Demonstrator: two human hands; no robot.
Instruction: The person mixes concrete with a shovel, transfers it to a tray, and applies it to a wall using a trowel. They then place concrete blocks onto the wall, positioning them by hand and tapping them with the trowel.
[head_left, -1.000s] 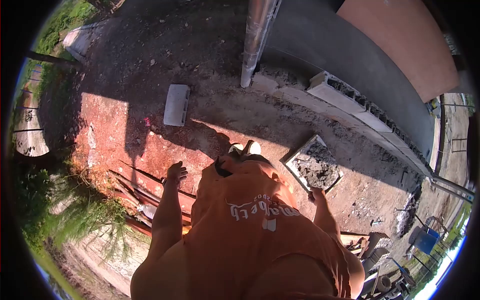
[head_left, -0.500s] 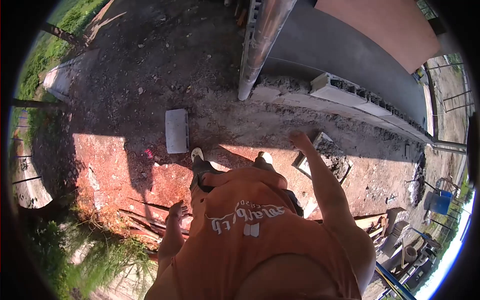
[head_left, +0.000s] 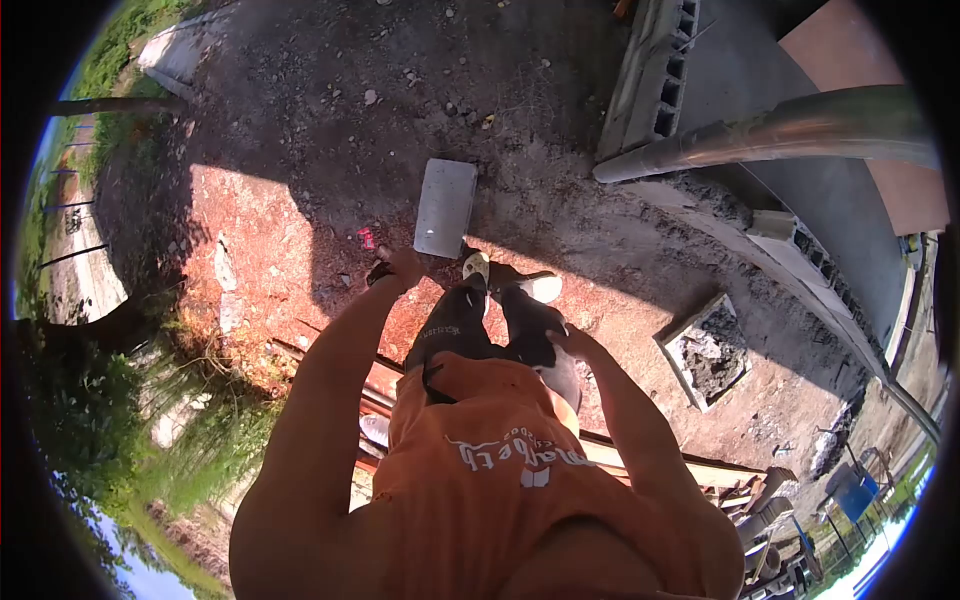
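I look down over my orange shirt at red dirt ground. My left hand (head_left: pixel 400 266) stretches forward and down, its fingers curled, just short of the near left corner of a grey concrete block (head_left: pixel 445 207) that lies flat on the ground. Whether it holds anything is unclear. My right hand (head_left: pixel 568 343) hangs by my right thigh with the fingers loose and nothing in it. My feet in light shoes (head_left: pixel 510 280) stand right behind the block.
A metal pipe (head_left: pixel 760 135) leans across a low wall of hollow blocks (head_left: pixel 655 70) at the upper right. A wooden tray of mortar (head_left: pixel 705 350) lies to my right. Planks (head_left: pixel 330 360) and grass (head_left: pixel 90 400) lie to the left, and a blue container (head_left: pixel 855 490) at far right.
I have bent and turned toward the block. My left hand came forward from my side to the block's corner. My right hand dropped from near the mortar tray to my thigh.
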